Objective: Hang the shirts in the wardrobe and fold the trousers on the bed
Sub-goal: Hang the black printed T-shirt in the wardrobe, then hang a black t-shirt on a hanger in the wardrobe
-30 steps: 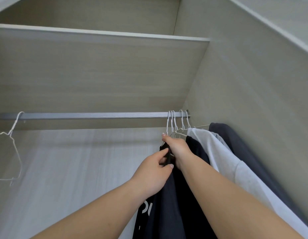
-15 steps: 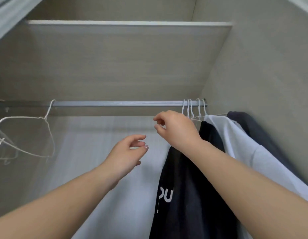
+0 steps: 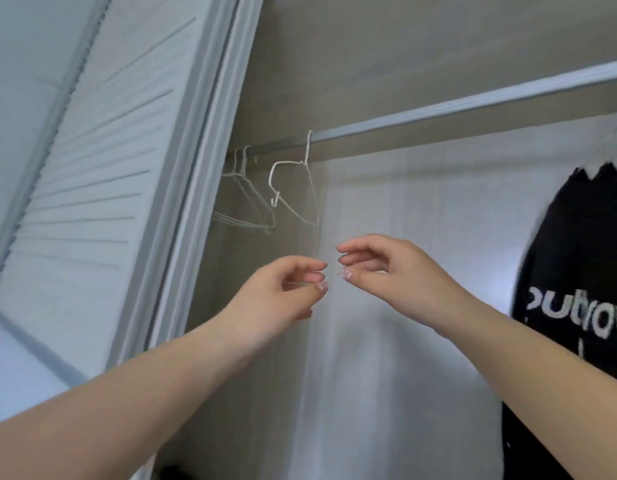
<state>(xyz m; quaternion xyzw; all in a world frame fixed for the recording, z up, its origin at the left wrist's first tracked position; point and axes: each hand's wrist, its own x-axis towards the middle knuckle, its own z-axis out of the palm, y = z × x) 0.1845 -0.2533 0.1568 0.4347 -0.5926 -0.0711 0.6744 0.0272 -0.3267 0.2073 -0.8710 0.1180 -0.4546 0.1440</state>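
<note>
Two bare hands raised side by side in front of the open wardrobe, fingertips nearly meeting. Left hand (image 3: 283,292) loosely curled, thumb close to the fingers, holding nothing. Right hand (image 3: 386,268) likewise loosely curled and empty. Above them, a grey hanging rail (image 3: 456,107) running across the wardrobe, sloping upward to the right in this tilted view. On the rail, one empty white wire hanger (image 3: 293,188) just above the hands, well apart from them, turned partly edge-on. Further left, a bunch of empty wire hangers (image 3: 244,199) packed together near the wardrobe's left end. At far left, a pale louvred door (image 3: 92,168) with slanted slats, its frame cutting off the rail's left end. Behind the hands, the pale wardrobe back panel (image 3: 404,341). At the right edge, a black shirt (image 3: 577,271) hanging lengthwise downward, long axis vertical, white lettering across its front, partly cropped by the frame and slightly blurred; hanger hook not clear. Right forearm crossing in front of the shirt's lower part.
</note>
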